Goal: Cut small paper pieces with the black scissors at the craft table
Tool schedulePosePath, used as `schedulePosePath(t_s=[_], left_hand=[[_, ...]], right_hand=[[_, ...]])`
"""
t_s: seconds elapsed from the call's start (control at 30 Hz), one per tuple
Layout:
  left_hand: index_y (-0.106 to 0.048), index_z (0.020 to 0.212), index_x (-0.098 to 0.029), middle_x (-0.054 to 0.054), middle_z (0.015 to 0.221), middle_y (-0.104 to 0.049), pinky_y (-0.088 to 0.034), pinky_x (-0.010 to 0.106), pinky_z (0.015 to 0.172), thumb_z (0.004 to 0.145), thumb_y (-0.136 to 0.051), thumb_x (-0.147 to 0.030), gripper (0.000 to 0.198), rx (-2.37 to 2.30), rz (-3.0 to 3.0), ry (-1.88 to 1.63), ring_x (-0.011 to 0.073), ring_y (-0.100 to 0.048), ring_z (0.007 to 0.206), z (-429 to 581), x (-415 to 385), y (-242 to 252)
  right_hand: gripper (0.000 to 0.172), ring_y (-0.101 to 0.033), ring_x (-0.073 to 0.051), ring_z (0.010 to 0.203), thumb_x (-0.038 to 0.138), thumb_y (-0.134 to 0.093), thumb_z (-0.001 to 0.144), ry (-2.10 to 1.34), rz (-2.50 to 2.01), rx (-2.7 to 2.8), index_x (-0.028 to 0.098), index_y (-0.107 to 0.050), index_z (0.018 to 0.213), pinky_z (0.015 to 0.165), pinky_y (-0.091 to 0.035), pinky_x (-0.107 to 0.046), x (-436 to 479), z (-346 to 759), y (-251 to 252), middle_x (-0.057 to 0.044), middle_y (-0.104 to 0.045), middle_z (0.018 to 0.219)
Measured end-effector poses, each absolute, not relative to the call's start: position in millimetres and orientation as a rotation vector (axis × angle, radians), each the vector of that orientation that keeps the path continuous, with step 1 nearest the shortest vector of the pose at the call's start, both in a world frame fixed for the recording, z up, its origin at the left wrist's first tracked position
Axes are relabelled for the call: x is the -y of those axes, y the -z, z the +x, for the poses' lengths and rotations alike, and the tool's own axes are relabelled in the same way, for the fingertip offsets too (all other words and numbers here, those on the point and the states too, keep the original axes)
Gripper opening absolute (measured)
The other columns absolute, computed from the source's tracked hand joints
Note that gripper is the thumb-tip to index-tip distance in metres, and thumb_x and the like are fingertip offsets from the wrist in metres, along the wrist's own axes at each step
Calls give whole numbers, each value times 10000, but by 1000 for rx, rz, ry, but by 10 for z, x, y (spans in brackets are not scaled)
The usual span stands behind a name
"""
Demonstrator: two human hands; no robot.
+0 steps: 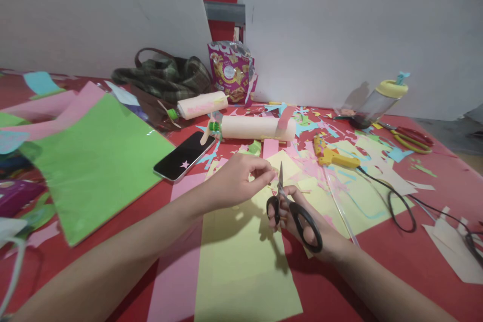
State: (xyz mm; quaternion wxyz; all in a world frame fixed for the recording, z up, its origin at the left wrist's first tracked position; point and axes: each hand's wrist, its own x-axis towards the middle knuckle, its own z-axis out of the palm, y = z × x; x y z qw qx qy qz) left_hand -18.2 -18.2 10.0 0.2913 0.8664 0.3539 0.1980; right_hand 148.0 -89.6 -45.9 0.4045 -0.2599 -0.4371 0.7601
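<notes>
My right hand (pixel 302 224) grips black-handled scissors (pixel 292 209) with the blades pointing up and away from me. My left hand (pixel 241 178) pinches a tiny scrap of paper right beside the blade tips; the scrap is too small to make out clearly. Both hands hover over a pale yellow paper sheet (pixel 241 261) lying on a pink sheet (pixel 177 271) on the red table (pixel 377 261).
A green sheet (pixel 98 161) lies at left, a black phone (pixel 184 156) ahead. Two paper-wrapped rolls (pixel 256 127) sit behind it, with a snack bag (pixel 231 70) and a plaid bag (pixel 162 78). At right: a yellow glue gun (pixel 332 156) with cord, a bottle (pixel 381 98), red-yellow scissors (pixel 411 138).
</notes>
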Motion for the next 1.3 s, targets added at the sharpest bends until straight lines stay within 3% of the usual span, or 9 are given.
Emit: schedulePosePath(t_s=[1.3], left_hand=[[-451, 554, -140, -35, 517, -423, -292, 184, 513, 769, -363, -254, 259, -977, 2294, -470, 73, -383, 513, -214, 166, -169]], right_hand=[[503, -462, -141, 731, 501, -630, 568, -1901, -755, 1184, 254, -341, 898, 623, -354, -276, 891, 1513, 468, -24, -461, 848]])
